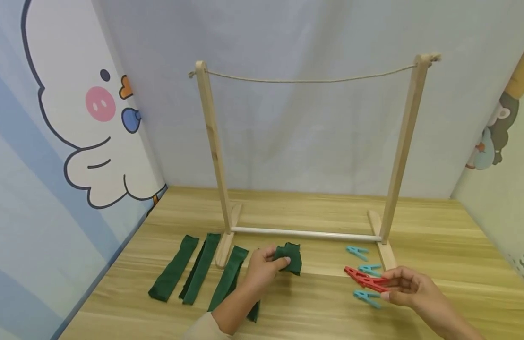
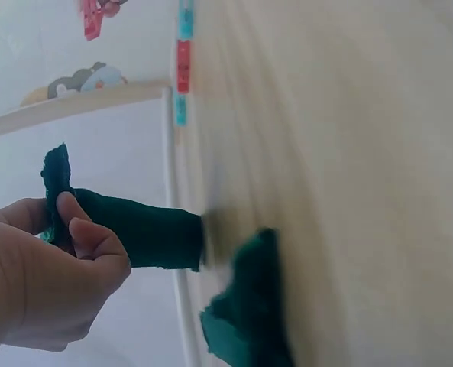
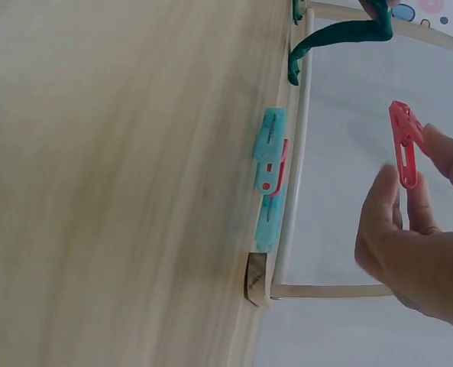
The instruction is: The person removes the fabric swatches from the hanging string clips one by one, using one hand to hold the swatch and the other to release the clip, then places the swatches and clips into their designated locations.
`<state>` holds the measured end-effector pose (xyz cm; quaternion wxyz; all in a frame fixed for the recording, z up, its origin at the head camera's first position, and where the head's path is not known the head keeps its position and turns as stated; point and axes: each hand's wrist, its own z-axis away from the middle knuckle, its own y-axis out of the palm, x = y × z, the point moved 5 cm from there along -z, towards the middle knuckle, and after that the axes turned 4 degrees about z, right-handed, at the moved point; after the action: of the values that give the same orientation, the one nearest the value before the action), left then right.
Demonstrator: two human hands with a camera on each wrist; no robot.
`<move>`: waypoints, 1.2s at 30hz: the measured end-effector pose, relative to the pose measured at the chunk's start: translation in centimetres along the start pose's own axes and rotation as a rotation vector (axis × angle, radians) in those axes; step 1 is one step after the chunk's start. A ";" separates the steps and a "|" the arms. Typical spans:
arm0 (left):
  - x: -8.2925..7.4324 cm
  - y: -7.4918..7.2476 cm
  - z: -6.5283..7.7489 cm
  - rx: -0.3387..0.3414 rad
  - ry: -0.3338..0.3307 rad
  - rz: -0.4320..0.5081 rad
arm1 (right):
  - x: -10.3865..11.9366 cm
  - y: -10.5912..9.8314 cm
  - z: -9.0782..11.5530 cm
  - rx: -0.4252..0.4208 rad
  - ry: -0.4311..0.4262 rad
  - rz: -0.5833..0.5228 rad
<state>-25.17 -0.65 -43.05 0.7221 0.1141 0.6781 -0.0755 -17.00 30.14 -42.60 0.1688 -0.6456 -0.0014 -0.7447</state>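
My left hand [image 1: 262, 269] pinches a dark green cloth strip [image 1: 290, 259] between thumb and fingers. In the left wrist view, the strip [image 2: 138, 229] is raised, its upper end folded over at the fingertips. My right hand [image 1: 419, 293] holds a red clothespin [image 1: 375, 283] by its handles; the right wrist view shows this clothespin [image 3: 406, 145] up off the table. Below it lie a second red clothespin [image 1: 353, 273] and blue clothespins, one at the back [image 1: 357, 251] and one at the front [image 1: 366, 297].
A wooden rack stands behind my hands, with a left post [image 1: 212, 146], a right post [image 1: 404, 146] and a slack rope [image 1: 304, 81] tied between them. A white bar [image 1: 306, 233] joins its feet. More green strips [image 1: 173, 268] lie on the table's left side.
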 end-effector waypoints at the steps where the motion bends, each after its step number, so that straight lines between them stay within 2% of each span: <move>1: 0.3 -0.2 0.2 0.001 -0.012 0.003 | -0.1 0.0 0.0 -0.015 0.010 0.018; 4: 1.4 -1.0 0.6 0.004 -0.069 0.019 | -0.7 -0.1 0.0 -0.035 0.037 0.049; 10: 3.4 -1.8 1.7 0.060 -0.190 -0.001 | -1.5 -0.7 -0.3 -0.047 0.040 0.066; 21: 3.9 -1.7 2.9 0.206 -0.381 -0.106 | -3.0 -2.7 0.1 -0.167 0.113 0.215; 27: 4.2 -1.5 3.2 0.278 -0.416 -0.113 | -3.9 -3.9 0.6 -0.177 0.188 0.289; 33: 4.0 -1.8 3.8 0.371 -0.438 -0.146 | -4.5 -4.4 0.6 -0.135 0.183 0.306; 36: 3.9 -2.1 4.0 0.403 -0.429 -0.159 | -4.6 -4.6 0.4 -0.104 0.187 0.312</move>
<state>-21.55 -3.57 -46.86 0.8035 0.1829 0.4884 -0.2871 -17.25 35.77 -45.99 0.2480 -0.5740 0.1528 -0.7653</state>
